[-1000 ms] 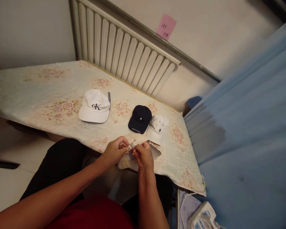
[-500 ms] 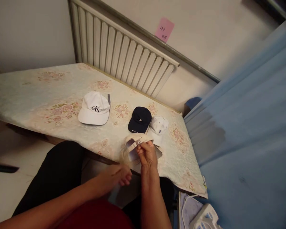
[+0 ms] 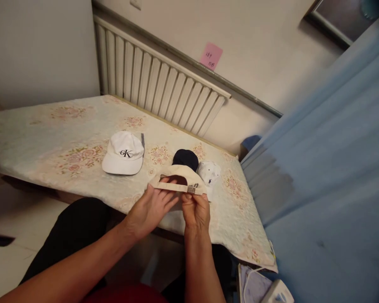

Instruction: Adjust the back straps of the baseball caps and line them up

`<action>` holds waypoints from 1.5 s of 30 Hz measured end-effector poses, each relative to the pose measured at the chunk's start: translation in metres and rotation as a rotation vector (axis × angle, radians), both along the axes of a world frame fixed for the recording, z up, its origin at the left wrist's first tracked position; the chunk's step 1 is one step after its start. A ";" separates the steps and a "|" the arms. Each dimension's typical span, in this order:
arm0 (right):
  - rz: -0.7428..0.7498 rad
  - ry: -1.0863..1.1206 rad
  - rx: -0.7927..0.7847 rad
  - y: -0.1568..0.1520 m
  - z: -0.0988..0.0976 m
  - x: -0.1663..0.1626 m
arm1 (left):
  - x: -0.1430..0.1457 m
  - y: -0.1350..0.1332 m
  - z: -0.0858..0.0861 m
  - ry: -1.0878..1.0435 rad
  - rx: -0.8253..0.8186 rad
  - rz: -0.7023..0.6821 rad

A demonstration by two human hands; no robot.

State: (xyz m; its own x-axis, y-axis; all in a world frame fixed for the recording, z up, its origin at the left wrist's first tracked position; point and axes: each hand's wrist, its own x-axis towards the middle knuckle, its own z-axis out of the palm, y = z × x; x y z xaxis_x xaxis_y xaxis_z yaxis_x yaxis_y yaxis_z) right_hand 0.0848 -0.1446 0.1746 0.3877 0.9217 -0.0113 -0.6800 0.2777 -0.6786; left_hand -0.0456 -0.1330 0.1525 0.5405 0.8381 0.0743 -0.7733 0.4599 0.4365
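Observation:
A cream baseball cap point(image 3: 183, 171) is held up over the front of the table, its back strap and metal buckle facing me. My right hand point(image 3: 196, 210) pinches the strap just under the buckle. On the other side, my left hand point(image 3: 151, 208) grips the cap's left edge, thumb on the rim and fingers reaching under the strap. Behind the cream cap lies a navy cap point(image 3: 185, 157), partly hidden by it. A white cap with a small dark logo point(image 3: 209, 173) rests to its right. Farther left sits a white cap with black CK letters point(image 3: 124, 152).
A flowered cloth covers the table point(image 3: 50, 139). A radiator point(image 3: 158, 80) stands along the wall behind it, and a blue curtain point(image 3: 328, 168) hangs at the right. A white appliance with a cord point(image 3: 278, 291) is at the lower right.
My left hand has come up from below the table edge onto the cream cap. The cap has turned, with its back opening now level toward me, and covers more of the navy cap.

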 end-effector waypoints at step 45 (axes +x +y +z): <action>-0.284 -1.142 -0.242 -0.043 0.003 0.034 | 0.026 0.005 0.019 -0.026 -0.038 -0.042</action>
